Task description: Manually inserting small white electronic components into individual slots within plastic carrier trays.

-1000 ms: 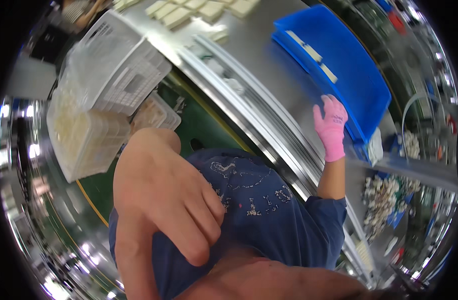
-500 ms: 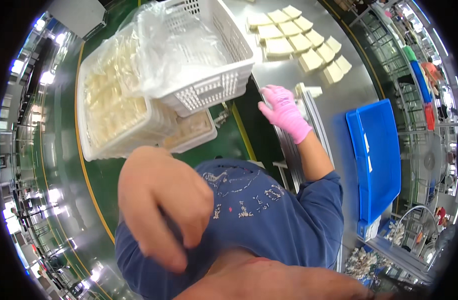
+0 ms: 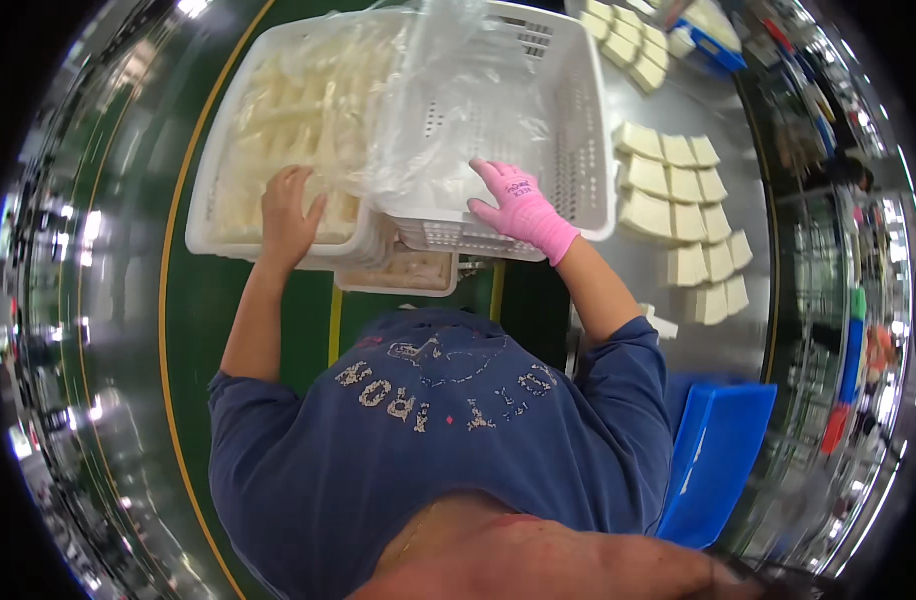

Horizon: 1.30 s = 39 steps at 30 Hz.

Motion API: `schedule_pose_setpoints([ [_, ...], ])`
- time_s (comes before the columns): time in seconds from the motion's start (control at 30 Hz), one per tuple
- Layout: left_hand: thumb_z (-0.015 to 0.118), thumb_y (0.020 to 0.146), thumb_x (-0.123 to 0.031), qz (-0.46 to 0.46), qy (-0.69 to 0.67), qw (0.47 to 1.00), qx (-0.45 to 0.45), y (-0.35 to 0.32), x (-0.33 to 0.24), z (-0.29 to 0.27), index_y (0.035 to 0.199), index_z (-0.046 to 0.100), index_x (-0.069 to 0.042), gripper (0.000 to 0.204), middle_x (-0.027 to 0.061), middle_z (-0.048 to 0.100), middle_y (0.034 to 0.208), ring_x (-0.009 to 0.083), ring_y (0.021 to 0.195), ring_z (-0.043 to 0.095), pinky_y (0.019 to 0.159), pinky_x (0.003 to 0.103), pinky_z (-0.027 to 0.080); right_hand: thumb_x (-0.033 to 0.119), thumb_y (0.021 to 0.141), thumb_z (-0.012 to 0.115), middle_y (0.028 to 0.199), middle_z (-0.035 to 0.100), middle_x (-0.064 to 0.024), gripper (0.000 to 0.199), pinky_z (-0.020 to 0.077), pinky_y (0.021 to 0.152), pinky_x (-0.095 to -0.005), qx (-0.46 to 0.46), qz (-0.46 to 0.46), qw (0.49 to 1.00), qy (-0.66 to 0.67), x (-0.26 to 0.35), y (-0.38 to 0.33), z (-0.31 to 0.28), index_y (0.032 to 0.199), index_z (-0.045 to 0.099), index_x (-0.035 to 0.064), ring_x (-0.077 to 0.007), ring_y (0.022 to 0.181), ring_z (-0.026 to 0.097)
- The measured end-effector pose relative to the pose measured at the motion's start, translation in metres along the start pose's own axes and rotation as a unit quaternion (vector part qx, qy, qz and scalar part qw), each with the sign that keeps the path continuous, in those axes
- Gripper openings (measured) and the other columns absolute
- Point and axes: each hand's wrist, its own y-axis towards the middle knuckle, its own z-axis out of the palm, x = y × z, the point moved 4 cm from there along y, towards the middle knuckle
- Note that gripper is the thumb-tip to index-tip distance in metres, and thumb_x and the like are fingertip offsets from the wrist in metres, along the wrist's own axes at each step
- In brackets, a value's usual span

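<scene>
My bare left hand (image 3: 291,215) is open, its fingers apart over the near part of the left white crate (image 3: 200,200). Beneath it lie cream-coloured pieces (image 3: 303,115) under clear plastic film; whether the fingertips touch them I cannot tell. My right hand (image 3: 521,207), in a pink glove, is open with thumb and fingers spread at the near side of a white perforated basket (image 3: 596,150). A crumpled clear plastic bag (image 3: 458,120) lines that basket and drapes over its left side. No object shows in either hand.
Rows of cream blocks (image 3: 678,187) stand on the metal table (image 3: 633,275) at the right. A blue bin (image 3: 713,460) is at the near right, and a blue tray (image 3: 710,45) lies at the far right. Another crate (image 3: 403,285) sits low below the basket.
My left hand has gone from close before my chest out to the left crate. My gloved right hand has left the table edge for the basket. The view has turned left.
</scene>
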Motion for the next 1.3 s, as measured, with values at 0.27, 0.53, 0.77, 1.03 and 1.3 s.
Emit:
schedule_pose_setpoints([
  [0.27, 0.058, 0.075, -0.018, 0.010, -0.013, 1.000, -0.020, -0.035, 0.073, 0.002, 0.098, 0.055, -0.002, 0.028, 0.0182, 0.054, 0.100, 0.0360, 0.095, 0.049, 0.086, 0.044, 0.035, 0.034, 0.078, 0.054, 0.115, 0.044, -0.0237, 0.051, 0.0343, 0.092, -0.0382, 0.116, -0.072, 0.983, 0.119, 0.026, 0.063, 0.056, 0.116, 0.043, 0.0018, -0.0365, 0.109, 0.042],
  [0.53, 0.056, 0.071, -0.019, 0.070, 0.051, 0.996, 0.036, -0.059, 0.101, -0.034, 0.089, 0.056, -0.002, 0.024, 0.0140, 0.056, 0.086, 0.0324, 0.084, 0.053, 0.075, 0.042, 0.041, 0.025, 0.077, 0.055, 0.106, 0.050, -0.0220, 0.053, 0.0396, 0.085, -0.0373, -0.002, -0.019, 0.982, 0.187, 0.039, 0.064, 0.057, 0.122, 0.038, 0.0046, -0.0354, 0.098, 0.049],
  [0.77, 0.057, 0.070, -0.018, 0.076, -0.015, 0.996, 0.054, -0.036, 0.106, -0.026, 0.075, 0.056, -0.005, 0.014, 0.0091, 0.056, 0.076, 0.0259, 0.070, 0.054, 0.060, 0.035, 0.041, 0.023, 0.071, 0.059, 0.088, 0.054, -0.0217, 0.079, 0.0438, 0.069, -0.0362, 0.116, 0.062, 0.973, 0.190, 0.091, 0.064, 0.036, 0.135, 0.015, 0.0066, -0.0333, 0.076, 0.055],
  [1.03, 0.057, 0.071, -0.014, 0.075, -0.037, 0.994, 0.071, 0.001, 0.114, -0.009, 0.059, 0.048, -0.006, 0.016, 0.0086, 0.048, 0.061, 0.0265, 0.059, 0.050, 0.053, 0.037, 0.039, 0.024, 0.069, 0.061, 0.067, 0.052, -0.0188, 0.081, 0.0432, 0.062, -0.0369, 0.168, 0.183, 0.947, 0.204, 0.094, 0.061, 0.035, 0.135, 0.016, 0.0062, -0.0306, 0.062, 0.054],
  [1.3, 0.062, 0.068, -0.016, -0.011, -0.020, 0.995, 0.102, 0.018, 0.131, -0.018, 0.097, 0.051, -0.004, 0.033, 0.0145, 0.048, 0.101, 0.0296, 0.096, 0.045, 0.079, 0.039, 0.037, 0.012, 0.069, 0.060, 0.097, 0.052, -0.0166, 0.056, 0.0439, 0.074, -0.0342, -0.215, -0.043, 0.975, -0.023, 0.113, 0.110, 0.000, 0.121, 0.039, 0.0000, -0.0291, 0.086, 0.053],
])
